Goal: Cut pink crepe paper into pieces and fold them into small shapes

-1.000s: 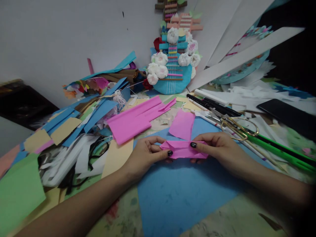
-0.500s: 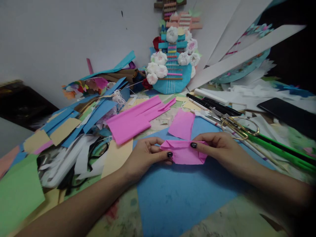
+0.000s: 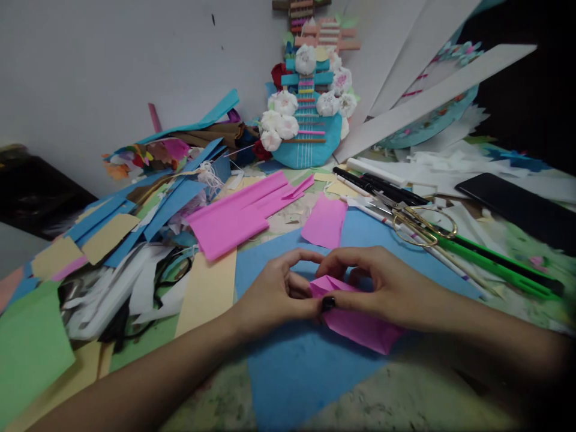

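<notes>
A folded piece of pink crepe paper (image 3: 360,327) is held over a blue sheet (image 3: 292,372), its right end tilted down toward me. My left hand (image 3: 285,285) pinches its left end, the thumb touching the right thumb. My right hand (image 3: 373,288) reaches across the paper and closes on the same left end, partly covering it. Just beyond my hands lies a loose pink rectangle (image 3: 324,221). A larger pink crepe sheet (image 3: 231,219) rests behind to the left.
Gold-handled scissors (image 3: 420,225) and a green utility knife (image 3: 504,267) lie to the right, near a black phone (image 3: 517,204). A blue paper guitar (image 3: 310,141) with white flowers stands at the back. A white glue gun (image 3: 101,300) sits among scraps at left.
My right hand has moved left along the pink paper to meet my left hand. The paper's right end has swung down toward me. The view has shifted slightly right.
</notes>
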Tool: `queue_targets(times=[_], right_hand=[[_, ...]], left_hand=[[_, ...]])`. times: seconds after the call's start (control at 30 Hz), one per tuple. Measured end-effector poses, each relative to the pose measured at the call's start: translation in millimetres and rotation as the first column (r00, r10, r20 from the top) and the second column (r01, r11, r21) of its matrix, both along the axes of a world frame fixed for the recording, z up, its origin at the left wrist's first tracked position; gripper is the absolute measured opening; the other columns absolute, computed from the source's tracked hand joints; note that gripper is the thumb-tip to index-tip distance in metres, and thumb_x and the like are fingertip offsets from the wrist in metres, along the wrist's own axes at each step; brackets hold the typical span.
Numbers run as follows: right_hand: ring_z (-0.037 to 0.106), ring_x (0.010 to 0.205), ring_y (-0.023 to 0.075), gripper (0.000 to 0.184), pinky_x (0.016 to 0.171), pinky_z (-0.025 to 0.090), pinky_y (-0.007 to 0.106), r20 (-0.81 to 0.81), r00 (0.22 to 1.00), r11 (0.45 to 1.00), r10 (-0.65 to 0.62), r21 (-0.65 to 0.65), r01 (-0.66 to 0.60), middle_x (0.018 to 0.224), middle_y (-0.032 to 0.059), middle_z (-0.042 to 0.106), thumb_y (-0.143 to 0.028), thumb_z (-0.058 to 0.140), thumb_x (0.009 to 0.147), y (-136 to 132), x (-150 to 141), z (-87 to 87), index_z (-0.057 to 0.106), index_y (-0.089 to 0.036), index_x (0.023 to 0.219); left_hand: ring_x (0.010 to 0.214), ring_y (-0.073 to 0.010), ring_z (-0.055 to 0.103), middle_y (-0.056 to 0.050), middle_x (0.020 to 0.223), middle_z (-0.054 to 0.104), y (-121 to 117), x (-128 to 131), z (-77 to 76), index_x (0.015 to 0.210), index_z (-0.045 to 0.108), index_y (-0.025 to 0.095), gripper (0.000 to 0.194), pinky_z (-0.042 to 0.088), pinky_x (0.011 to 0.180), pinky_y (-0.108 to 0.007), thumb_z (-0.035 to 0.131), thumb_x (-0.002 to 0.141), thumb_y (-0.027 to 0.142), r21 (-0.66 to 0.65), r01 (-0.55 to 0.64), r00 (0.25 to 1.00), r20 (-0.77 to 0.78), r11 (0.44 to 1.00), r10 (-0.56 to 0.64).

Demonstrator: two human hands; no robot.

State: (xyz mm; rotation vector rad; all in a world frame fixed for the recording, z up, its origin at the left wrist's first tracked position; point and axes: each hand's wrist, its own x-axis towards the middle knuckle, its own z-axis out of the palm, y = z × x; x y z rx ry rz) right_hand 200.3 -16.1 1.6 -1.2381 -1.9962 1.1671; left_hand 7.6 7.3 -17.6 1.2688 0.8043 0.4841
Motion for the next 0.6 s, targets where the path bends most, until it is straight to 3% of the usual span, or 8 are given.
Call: queue_targets(times=[0.13, 0.3, 0.37, 0.53, 0.6], right_hand=[[0.046, 0.058, 0.0106, 0.003, 0.053, 0.035, 0.025, 0.010, 0.999, 0.999, 0.041, 0.033, -0.042, 0.067, -0.0016, 0.058, -0.020, 0.059, 0.078, -1.7, -3.8, -3.9, 0.061, -0.018, 0.077], [0.047, 0.061, 0.0099, 0.006, 0.057, 0.036, 0.024, -0.062, 0.997, 0.999, 0.048, 0.022, -0.047, 0.069, -0.0017, 0.057, -0.014, 0.054, 0.079, -2.0, -4.0, -8.0, 0.058, -0.017, 0.076], [0.048, 0.062, 0.0102, 0.004, 0.058, 0.037, 0.024, -0.115, 0.993, 0.999, 0.042, -0.023, -0.044, 0.071, -0.0008, 0.058, -0.017, 0.055, 0.080, -0.8, -3.9, -7.9, 0.058, -0.016, 0.078], [0.052, 0.066, 0.0123, 0.027, 0.062, 0.040, 0.025, -0.296, 0.955, 0.982, 0.036, -0.168, -0.089, 0.075, 0.0029, 0.060, -0.036, 0.048, 0.088, 5.5, -1.3, -6.1, 0.062, -0.014, 0.080], [0.052, 0.065, 0.0121, 0.028, 0.061, 0.040, 0.025, -0.311, 0.950, 0.979, 0.024, -0.183, -0.085, 0.073, 0.0027, 0.060, -0.037, 0.049, 0.088, 7.6, -0.2, -5.8, 0.062, -0.014, 0.078]], left_hand=[[0.052, -0.0092, 0.061, 0.006, 0.058, 0.066, -5.7, 7.6, -0.7, 0.112, 0.049, 0.017, 0.057, 0.044, 0.052, -0.017, 0.068, 0.061, 0.003, 0.047, 0.015, 0.999, -0.037, 0.999, -0.014], [0.055, -0.0085, 0.060, 0.005, 0.062, 0.065, -9.7, 10.4, 0.3, 0.114, 0.047, 0.018, 0.053, 0.043, 0.055, -0.018, 0.064, 0.066, 0.005, 0.090, -0.003, 0.997, -0.072, 0.996, 0.009], [0.057, -0.0077, 0.060, 0.005, 0.066, 0.065, -9.9, 10.0, 0.5, 0.113, 0.047, 0.019, 0.053, 0.043, 0.057, -0.017, 0.064, 0.065, 0.004, 0.090, -0.012, 0.998, -0.059, 0.996, 0.018], [0.055, -0.0057, 0.055, 0.006, 0.064, 0.061, -9.2, 8.5, 0.1, 0.115, 0.045, 0.020, 0.053, 0.042, 0.056, -0.017, 0.067, 0.068, 0.008, 0.092, 0.006, 0.999, -0.046, 0.996, -0.002], [0.054, -0.0057, 0.054, 0.006, 0.063, 0.060, -9.3, 8.1, -0.2, 0.115, 0.044, 0.020, 0.054, 0.041, 0.055, -0.017, 0.067, 0.068, 0.009, 0.107, 0.018, 0.998, -0.059, 0.994, -0.012]])
